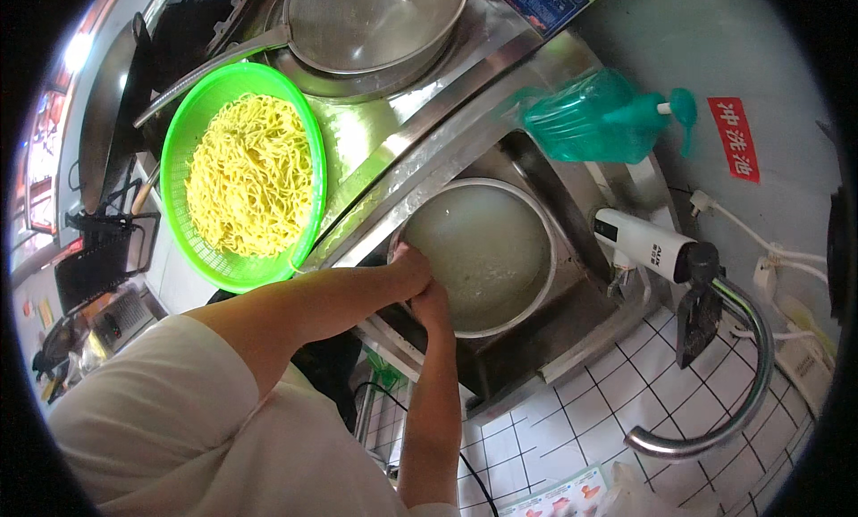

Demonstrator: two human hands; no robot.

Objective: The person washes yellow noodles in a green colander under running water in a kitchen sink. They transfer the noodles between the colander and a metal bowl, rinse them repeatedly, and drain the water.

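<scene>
A round metal basin (551,276) of cloudy, greyish water (479,249) sits inside a stainless steel sink (570,343). My left hand (410,270) grips the rim on the side nearest my body, its fingers partly hidden. Right up against it, my right hand (431,304) holds the same stretch of rim, with most of its fingers out of sight. Left of the sink stands a bright green plastic colander (175,182) heaped with yellow noodles (251,175).
A large metal strainer (379,21) lies on the steel counter, its handle (214,74) reaching over the colander. A green pump bottle (596,118) stands behind the sink. The white electric faucet (643,245) has a curved chrome spout (757,383). A wok (107,121) stands at far left.
</scene>
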